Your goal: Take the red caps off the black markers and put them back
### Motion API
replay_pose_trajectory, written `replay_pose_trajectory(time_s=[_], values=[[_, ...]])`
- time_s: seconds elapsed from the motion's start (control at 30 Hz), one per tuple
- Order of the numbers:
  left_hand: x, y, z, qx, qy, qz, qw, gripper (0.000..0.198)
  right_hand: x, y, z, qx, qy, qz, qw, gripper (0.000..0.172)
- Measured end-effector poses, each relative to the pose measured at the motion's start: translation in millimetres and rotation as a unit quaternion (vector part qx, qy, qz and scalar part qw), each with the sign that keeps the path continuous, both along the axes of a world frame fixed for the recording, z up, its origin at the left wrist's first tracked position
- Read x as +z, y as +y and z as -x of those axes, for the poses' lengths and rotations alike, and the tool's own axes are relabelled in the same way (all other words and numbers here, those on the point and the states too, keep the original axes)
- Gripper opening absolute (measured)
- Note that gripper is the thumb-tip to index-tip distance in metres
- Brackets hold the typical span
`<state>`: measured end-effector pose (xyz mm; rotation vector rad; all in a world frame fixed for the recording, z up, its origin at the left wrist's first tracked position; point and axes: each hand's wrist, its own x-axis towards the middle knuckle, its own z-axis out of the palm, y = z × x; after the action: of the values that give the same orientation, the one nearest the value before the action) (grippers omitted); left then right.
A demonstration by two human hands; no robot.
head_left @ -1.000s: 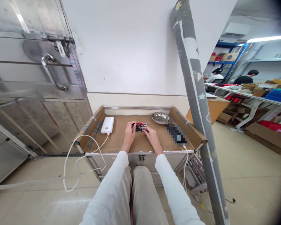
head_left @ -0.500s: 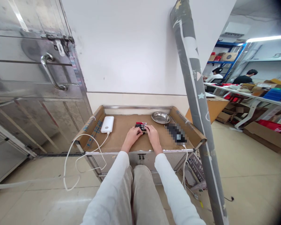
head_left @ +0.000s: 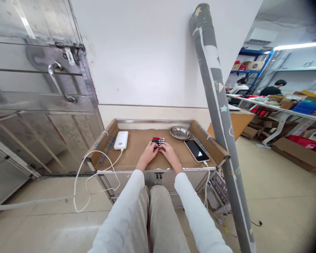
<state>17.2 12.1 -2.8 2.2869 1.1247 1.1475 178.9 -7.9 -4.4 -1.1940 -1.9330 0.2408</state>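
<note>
A row of pens (head_left: 158, 140), red at the back and black nearer me, lies side by side on the cardboard-covered bench top (head_left: 137, 140). Right at the near side of the row, my left hand (head_left: 148, 153) curls its fingers on a dark pen, mostly covered by the fingertips. My right hand (head_left: 169, 154) closes on the right end of that same pen. The fingertips of both hands almost meet. How much of the pen lies under them is hidden.
A white power bank (head_left: 121, 140) with a looping cable lies left. To the right are a round metal dish (head_left: 180, 132) and a phone (head_left: 197, 150) on a cable. A tall grey roll (head_left: 218, 88) leans at the bench's right end. Two people sit far right.
My right hand has shifted slightly left and down, closer to my left hand. More of the black pens' right ends shows now. My left hand stays nearly in place.
</note>
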Motion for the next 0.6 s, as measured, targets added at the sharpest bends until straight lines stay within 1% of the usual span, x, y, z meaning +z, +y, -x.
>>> replay_pose_trajectory(time_s=[0.1, 0.23, 0.33, 0.4, 0.47, 0.5, 0.53, 0.6], values=[[-2.7, 3.1, 0.2, -0.010, 0.004, 0.027, 1.000, 0.006, -1.6, 0.7, -1.7, -0.012, -0.006, 0.002, 1.000, 0.012], [-5.1, 5.8, 0.8, 0.004, -0.002, 0.025, 1.000, 0.008, -4.6, 4.1, -2.9, -0.029, -0.003, 0.004, 1.000, 0.015], [0.7, 3.1, 2.2, 0.020, -0.011, 0.025, 0.999, 0.010, -5.1, 4.6, -2.5, -0.045, 0.002, -0.001, 0.999, 0.019], [9.9, -3.5, 2.0, 0.029, -0.023, 0.022, 0.999, 0.007, -3.4, 2.5, -1.6, -0.051, 0.000, -0.003, 0.999, 0.020], [22.2, -18.4, -0.7, 0.046, -0.059, 0.021, 0.997, 0.003, -0.3, -1.2, -0.4, -0.059, -0.009, -0.005, 0.998, 0.020], [28.9, -30.6, -3.3, 0.046, -0.091, 0.024, 0.994, 0.005, 1.6, -3.3, 0.3, -0.064, -0.014, -0.007, 0.998, 0.021], [35.3, -46.8, -6.5, 0.041, -0.134, 0.032, 0.990, 0.009, 3.5, -5.3, 1.0, -0.070, -0.019, -0.010, 0.997, 0.021], [46.5, -91.4, -13.3, 0.018, -0.246, 0.073, 0.966, 0.016, 6.8, -8.4, 2.2, -0.082, -0.026, -0.017, 0.996, 0.023]])
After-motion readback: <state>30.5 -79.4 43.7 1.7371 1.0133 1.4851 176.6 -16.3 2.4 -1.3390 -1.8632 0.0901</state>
